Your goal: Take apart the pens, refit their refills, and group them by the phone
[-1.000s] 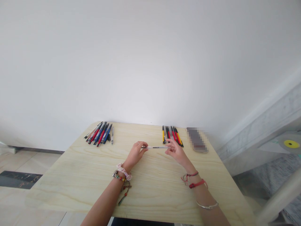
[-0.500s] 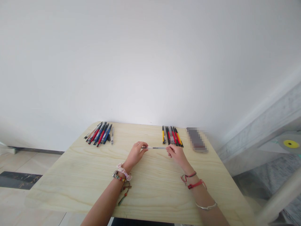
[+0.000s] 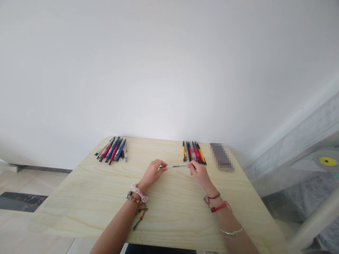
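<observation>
A thin clear pen (image 3: 176,166) lies level between my two hands, just above the light wooden table (image 3: 172,208). My left hand (image 3: 153,173) pinches its left end with closed fingers. My right hand (image 3: 197,171) is closed around its right end. Both wrists carry bracelets. Behind my right hand lies a row of yellow, black and red pens (image 3: 194,152). Far to the left sits a pile of blue, red and black pens (image 3: 112,150).
A blurred dark flat object (image 3: 221,157) rests at the table's back right. The white wall stands right behind the table. A grey marble ledge (image 3: 299,141) runs along the right. Tiled floor shows at the left.
My right hand's fingers, spread a second ago, have closed onto the pen's right end. The left hand has stayed in place.
</observation>
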The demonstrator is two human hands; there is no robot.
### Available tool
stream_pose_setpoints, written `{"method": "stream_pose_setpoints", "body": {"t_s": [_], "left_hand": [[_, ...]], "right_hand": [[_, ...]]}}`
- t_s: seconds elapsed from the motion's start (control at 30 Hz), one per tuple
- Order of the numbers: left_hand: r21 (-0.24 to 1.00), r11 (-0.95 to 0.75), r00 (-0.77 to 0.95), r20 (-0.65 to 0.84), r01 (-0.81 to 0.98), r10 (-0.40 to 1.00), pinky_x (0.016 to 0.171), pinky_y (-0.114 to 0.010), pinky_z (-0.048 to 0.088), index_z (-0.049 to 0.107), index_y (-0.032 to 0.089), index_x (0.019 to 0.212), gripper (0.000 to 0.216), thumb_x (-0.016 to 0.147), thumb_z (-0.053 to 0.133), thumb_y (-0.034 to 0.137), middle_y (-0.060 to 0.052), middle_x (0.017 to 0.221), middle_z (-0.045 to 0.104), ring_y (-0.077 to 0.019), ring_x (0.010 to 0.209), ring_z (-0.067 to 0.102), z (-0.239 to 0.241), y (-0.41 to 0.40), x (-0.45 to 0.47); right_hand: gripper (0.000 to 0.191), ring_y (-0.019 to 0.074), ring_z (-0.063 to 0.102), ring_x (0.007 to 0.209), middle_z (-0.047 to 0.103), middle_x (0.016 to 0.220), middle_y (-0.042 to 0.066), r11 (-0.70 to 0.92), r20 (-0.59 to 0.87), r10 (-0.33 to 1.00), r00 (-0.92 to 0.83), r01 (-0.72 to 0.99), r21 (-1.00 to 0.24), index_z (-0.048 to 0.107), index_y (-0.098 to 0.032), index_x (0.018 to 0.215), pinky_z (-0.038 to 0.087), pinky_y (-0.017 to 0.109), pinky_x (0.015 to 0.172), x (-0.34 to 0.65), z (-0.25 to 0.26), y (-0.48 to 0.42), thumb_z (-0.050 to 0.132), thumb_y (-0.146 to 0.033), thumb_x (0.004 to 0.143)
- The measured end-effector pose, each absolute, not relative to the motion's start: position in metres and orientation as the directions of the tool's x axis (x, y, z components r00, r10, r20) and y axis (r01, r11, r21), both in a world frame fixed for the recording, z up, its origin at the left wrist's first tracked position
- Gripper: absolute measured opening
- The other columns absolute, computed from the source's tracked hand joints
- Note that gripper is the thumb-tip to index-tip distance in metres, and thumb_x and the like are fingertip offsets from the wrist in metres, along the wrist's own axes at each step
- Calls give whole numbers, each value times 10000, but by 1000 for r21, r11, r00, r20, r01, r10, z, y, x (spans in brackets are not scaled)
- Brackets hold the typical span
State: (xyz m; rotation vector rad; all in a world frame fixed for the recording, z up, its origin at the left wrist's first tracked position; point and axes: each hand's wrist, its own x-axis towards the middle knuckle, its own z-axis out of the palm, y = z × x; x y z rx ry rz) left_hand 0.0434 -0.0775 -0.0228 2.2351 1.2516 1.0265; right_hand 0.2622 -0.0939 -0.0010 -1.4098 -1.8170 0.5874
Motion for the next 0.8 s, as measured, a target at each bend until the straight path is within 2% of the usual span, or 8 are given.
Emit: {"method": "stream_pose_setpoints", "body": {"t_s": [0.23, 0.47, 0.53, 0.67, 0.73, 0.8], "left_hand": [[586, -543, 312, 453, 601, 835, 713, -293, 408, 564, 174, 731, 36, 701, 576, 190, -24, 743, 605, -149, 758, 537, -22, -77, 39], [506, -572, 326, 495, 645, 805, 743, -324, 388, 587, 188, 723, 42, 703, 578, 224, -19, 741, 628, -160, 765, 553, -22, -79, 42], [531, -551, 299, 489, 643, 820, 740, -322, 393, 589, 188, 723, 56, 695, 583, 236, -21, 746, 628, -160, 763, 555, -23, -79, 44], [676, -453, 226, 401, 581, 888, 694, -289, 422, 579, 181, 740, 108, 671, 593, 264, -17, 746, 623, -146, 732, 556, -25, -79, 48], [738, -406, 214, 346, 539, 913, 675, -275, 429, 571, 179, 747, 126, 672, 586, 278, -10, 745, 623, -139, 721, 559, -25, -78, 50], [775, -373, 202, 313, 511, 928, 664, -271, 431, 564, 176, 753, 139, 676, 575, 292, -8, 753, 625, -138, 722, 563, -23, -78, 52]], "right_hand": [[328, 80, 376, 345, 379, 319, -58, 204, 184, 979, -89, 513, -834, 392, -186, 458, 309, 205, 424, 257, 0, -98, 420, -326, 753], [352, 55, 280, 299, 266, 338, -90, 3, 14, 999, 43, 235, -972, 331, -194, 453, 214, 199, 346, 252, -9, -94, 446, -386, 725], [347, 56, 290, 303, 260, 358, -93, -3, 5, 999, 44, 172, -985, 354, -193, 473, 220, 199, 341, 252, -13, -91, 464, -420, 712], [320, 73, 359, 342, 344, 399, -79, 59, 59, 998, -3, 80, -995, 436, -186, 593, 307, 206, 370, 255, -16, -87, 453, -484, 706], [306, 84, 397, 363, 382, 416, -68, 99, 99, 995, -3, 113, -989, 455, -183, 655, 334, 211, 381, 255, -16, -88, 456, -485, 707], [276, 91, 418, 380, 408, 440, -58, 157, 168, 985, 31, 219, -963, 466, -182, 689, 355, 213, 389, 252, -15, -90, 477, -457, 705]]}}
